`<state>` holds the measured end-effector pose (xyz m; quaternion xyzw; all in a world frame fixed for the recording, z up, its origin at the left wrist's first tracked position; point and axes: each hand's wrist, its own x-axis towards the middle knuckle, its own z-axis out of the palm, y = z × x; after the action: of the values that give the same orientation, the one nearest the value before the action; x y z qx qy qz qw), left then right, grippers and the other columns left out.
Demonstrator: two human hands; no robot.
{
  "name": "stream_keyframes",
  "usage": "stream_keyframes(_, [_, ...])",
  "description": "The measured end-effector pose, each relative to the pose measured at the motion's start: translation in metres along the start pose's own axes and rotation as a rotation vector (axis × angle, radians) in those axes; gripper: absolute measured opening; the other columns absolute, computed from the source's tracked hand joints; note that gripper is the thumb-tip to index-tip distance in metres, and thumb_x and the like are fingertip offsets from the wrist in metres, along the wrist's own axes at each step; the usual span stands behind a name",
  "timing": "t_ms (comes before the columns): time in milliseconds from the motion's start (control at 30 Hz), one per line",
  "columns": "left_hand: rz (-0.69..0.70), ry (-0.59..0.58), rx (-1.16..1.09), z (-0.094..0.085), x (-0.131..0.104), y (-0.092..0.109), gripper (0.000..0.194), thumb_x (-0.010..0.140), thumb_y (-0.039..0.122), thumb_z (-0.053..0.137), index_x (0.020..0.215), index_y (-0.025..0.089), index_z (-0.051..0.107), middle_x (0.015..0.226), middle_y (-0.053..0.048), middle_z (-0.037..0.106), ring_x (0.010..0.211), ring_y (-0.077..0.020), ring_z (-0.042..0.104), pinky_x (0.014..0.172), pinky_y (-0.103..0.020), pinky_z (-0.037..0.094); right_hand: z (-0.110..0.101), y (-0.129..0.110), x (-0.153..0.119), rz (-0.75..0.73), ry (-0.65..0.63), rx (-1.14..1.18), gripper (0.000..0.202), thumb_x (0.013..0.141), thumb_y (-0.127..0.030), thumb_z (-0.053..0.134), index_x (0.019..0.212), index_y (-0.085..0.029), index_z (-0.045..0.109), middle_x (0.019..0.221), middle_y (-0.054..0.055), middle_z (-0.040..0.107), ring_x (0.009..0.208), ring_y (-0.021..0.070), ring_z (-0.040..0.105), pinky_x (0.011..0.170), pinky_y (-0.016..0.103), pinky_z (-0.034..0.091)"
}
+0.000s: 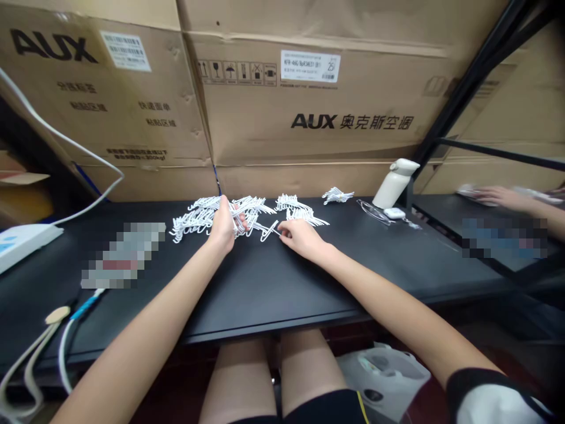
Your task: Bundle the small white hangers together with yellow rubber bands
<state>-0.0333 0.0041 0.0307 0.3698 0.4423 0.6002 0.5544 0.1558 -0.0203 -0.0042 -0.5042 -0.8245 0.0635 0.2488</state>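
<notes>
A large pile of white wire hooks (pixel 194 219) lies on the black table in front of me. My left hand (pixel 225 225) is closed around several of these hooks at the right part of the pile, with their ends poking out past the fingers. Just to the right, my right hand (pixel 301 237) pinches one white wire hook (pixel 270 231) between thumb and fingertips. Behind that hand lies a smaller group of similar hooks (pixel 293 205), laid in two rows. Farther back sits a little bundle of white hooks (pixel 338 195).
Tall cardboard boxes (pixel 353 94) stand along the table's back edge. A cream bottle (pixel 394 184), glasses (pixel 373 211) and a small white case (pixel 394 213) are at the right. A blurred-out flat object (pixel 126 254) with a cable lies left. Another person's hand (pixel 497 195) shows far right.
</notes>
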Motion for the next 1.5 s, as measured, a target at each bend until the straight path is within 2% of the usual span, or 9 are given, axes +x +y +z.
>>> stream_keyframes(100, [0.006,0.024,0.002,0.001,0.000,0.001,0.036,0.097,0.043,0.026,0.073,0.020,0.042,0.043,0.004,0.044,0.034,-0.0103,0.044,0.040,-0.020,0.042,-0.002,0.003,0.001,0.052,0.063,0.006,0.021,0.074,-0.004,0.056,0.086,-0.016,0.069,0.075,0.005,0.068,0.070,0.0172,0.061,0.067,0.026,0.044])
stream_keyframes(200, [0.010,0.009,0.032,0.000,0.000,0.001,0.038,0.096,0.045,0.027,0.072,0.020,0.043,0.045,0.003,0.045,0.036,-0.0108,0.047,0.041,-0.020,0.044,-0.006,0.005,0.002,0.018,0.191,0.047,0.016,0.074,-0.005,0.057,0.080,-0.015,0.068,0.075,0.005,0.067,0.067,0.0159,0.059,0.067,0.027,0.044])
stream_keyframes(367, [0.036,-0.124,0.213,-0.002,0.003,-0.008,0.042,0.093,0.052,0.033,0.069,0.019,0.045,0.046,0.002,0.049,0.034,-0.0114,0.048,0.038,-0.022,0.045,-0.013,0.001,0.003,-0.016,0.565,0.283,0.011,0.082,-0.015,0.055,0.080,-0.016,0.067,0.078,0.004,0.061,0.061,0.0121,0.054,0.062,0.027,0.046])
stream_keyframes(467, [0.134,-0.207,0.377,-0.001,0.002,-0.014,0.044,0.089,0.057,0.038,0.069,0.019,0.046,0.046,0.001,0.051,0.034,-0.0134,0.051,0.037,-0.024,0.045,-0.015,-0.005,0.002,0.006,0.658,0.427,0.015,0.086,-0.024,0.054,0.084,-0.016,0.067,0.083,0.005,0.060,0.064,0.0127,0.054,0.056,0.026,0.045])
stream_keyframes(733, [0.263,-0.218,0.486,-0.001,-0.005,-0.017,0.038,0.089,0.052,0.044,0.072,0.019,0.050,0.058,-0.004,0.060,0.055,-0.0195,0.065,0.041,-0.022,0.047,-0.009,-0.011,-0.001,-0.065,0.483,0.450,0.019,0.086,-0.031,0.055,0.086,-0.020,0.071,0.085,0.007,0.064,0.074,0.0166,0.057,0.061,0.029,0.048])
stream_keyframes(1033, [0.442,-0.200,0.610,-0.003,-0.010,-0.017,0.035,0.088,0.047,0.049,0.067,0.019,0.056,0.063,-0.003,0.059,0.054,-0.0157,0.056,0.045,-0.023,0.046,-0.006,-0.009,0.002,-0.057,0.392,0.605,0.013,0.080,-0.027,0.063,0.079,-0.017,0.072,0.082,0.006,0.069,0.076,0.0172,0.061,0.063,0.028,0.048])
stream_keyframes(1233, [0.405,-0.266,0.620,-0.003,-0.009,-0.019,0.034,0.089,0.047,0.046,0.071,0.019,0.054,0.060,-0.003,0.062,0.051,-0.0157,0.059,0.046,-0.023,0.046,-0.003,-0.008,0.004,-0.064,0.289,0.646,0.014,0.079,-0.029,0.063,0.080,-0.018,0.072,0.081,0.005,0.070,0.077,0.0171,0.063,0.069,0.030,0.050])
stream_keyframes(1367, [0.272,-0.342,0.550,-0.002,-0.005,-0.024,0.029,0.087,0.051,0.048,0.087,0.021,0.051,0.063,-0.003,0.065,0.047,-0.0185,0.063,0.038,-0.023,0.044,0.003,-0.007,0.005,-0.034,0.261,0.728,0.016,0.076,-0.030,0.066,0.079,-0.016,0.073,0.080,0.005,0.070,0.075,0.0164,0.064,0.067,0.028,0.050])
stream_keyframes(1500, [0.211,-0.364,0.537,-0.001,-0.004,-0.024,0.032,0.088,0.049,0.046,0.100,0.020,0.052,0.071,-0.006,0.069,0.044,-0.0187,0.063,0.034,-0.023,0.043,0.006,-0.005,0.006,0.081,0.244,0.846,0.017,0.070,-0.031,0.071,0.075,-0.016,0.073,0.074,0.005,0.070,0.068,0.0156,0.063,0.065,0.028,0.050])
